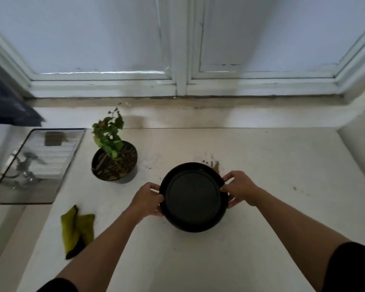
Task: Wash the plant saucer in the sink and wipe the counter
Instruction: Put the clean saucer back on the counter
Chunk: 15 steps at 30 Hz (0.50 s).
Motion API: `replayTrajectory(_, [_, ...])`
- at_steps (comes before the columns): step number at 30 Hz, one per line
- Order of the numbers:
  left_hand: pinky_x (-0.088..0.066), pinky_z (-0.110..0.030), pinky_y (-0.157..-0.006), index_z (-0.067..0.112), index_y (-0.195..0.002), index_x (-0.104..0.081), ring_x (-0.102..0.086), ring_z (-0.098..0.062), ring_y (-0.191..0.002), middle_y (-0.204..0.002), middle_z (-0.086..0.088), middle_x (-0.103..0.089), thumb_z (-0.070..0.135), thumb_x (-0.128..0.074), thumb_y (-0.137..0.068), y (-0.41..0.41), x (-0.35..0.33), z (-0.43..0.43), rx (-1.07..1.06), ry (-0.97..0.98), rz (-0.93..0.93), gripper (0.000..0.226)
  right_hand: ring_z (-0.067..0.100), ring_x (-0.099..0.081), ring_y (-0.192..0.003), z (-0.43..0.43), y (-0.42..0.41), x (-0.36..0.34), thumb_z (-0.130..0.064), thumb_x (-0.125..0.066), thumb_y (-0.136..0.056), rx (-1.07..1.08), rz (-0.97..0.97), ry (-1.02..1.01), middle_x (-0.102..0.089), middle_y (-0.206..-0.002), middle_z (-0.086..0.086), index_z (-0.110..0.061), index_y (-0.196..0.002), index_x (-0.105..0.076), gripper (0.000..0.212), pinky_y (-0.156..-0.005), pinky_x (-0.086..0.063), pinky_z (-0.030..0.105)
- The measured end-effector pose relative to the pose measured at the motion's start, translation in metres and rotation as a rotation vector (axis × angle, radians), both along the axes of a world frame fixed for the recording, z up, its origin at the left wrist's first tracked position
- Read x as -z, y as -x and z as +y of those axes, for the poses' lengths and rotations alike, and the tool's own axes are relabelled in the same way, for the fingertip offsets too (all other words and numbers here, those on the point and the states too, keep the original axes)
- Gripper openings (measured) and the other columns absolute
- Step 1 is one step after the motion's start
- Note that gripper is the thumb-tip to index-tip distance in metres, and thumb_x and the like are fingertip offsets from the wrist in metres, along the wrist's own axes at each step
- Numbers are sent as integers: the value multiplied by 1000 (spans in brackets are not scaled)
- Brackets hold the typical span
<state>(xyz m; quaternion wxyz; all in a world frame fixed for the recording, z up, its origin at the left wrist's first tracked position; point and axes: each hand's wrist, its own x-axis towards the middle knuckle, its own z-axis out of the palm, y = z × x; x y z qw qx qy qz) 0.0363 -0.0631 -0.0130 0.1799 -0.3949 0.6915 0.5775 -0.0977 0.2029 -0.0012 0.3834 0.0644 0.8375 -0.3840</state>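
Observation:
A round black plant saucer (194,197) is in the middle of the white counter (272,207). My left hand (149,200) grips its left rim and my right hand (239,189) grips its right rim, thumbs over the edge. Whether the saucer touches the counter I cannot tell. Brown soil smears (213,164) mark the counter just behind it. A yellow-green cloth (77,229) lies crumpled near the counter's left front. The sink (38,165) with a metal tap (24,171) lies at the far left.
A black pot with a small green plant (114,160) stands left of the saucer, between it and the sink. A brown sponge (54,138) sits at the sink's back. A window sill (198,102) and a white window run behind the counter. Dark fabric (9,106) hangs at upper left.

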Motion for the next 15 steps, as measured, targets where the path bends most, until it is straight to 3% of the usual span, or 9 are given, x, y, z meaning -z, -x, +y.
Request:
replayTrajectory(5, [-66,-47,-67,8,-121,-58,-74,-36,-85,-108,-19,-69,-3,-64,-95,28,22,18,48,-11,-31,29,37,-73,-63,22,9,18,2,-65,-88,117,22,-61,-70,-87,25,-8,-103,-58,20,-57,-62,52])
replayTrajectory(15, [-65,-53,-75,12,-128,-58,-72,-34,-94,-106,-14,-70,-1,-61,-95,52,45,31,98,98,-27,35,37,-73,-71,30,19,44,-4,-66,-89,246,48,-76,-69,-98,23,-13,-107,-61,21,-57,-63,47])
